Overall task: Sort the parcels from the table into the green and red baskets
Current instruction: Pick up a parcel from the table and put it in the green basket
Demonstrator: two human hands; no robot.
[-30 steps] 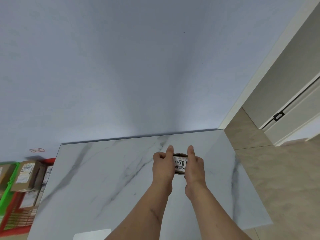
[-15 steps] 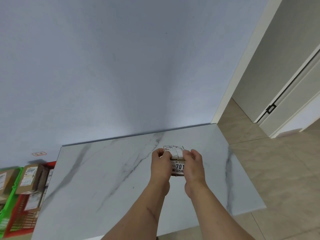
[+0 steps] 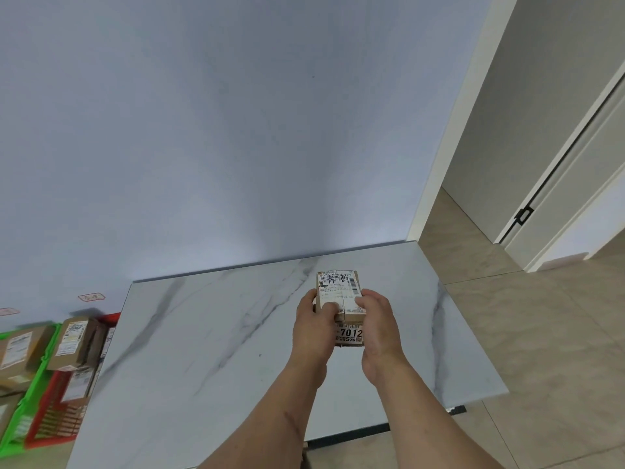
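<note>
A small brown cardboard parcel [image 3: 340,292] with white shipping labels is held over the white marble table [image 3: 209,333]. My left hand [image 3: 313,328] grips its left side and my right hand [image 3: 377,324] grips its right side, thumbs on top. The top label faces me, and a second label reading 7012 shows on the near face. At the far left stand the red basket [image 3: 50,414] and the green basket [image 3: 20,424], both holding brown parcels.
The table's back edge stands against a pale blue wall [image 3: 203,130]. To the right lies tiled floor [image 3: 541,333] with a white door frame and a sliding door. The baskets sit lower than the tabletop, past its left edge.
Both hands have tilted the parcel, so its top label now faces me. The view has shifted to the left and the baskets show more.
</note>
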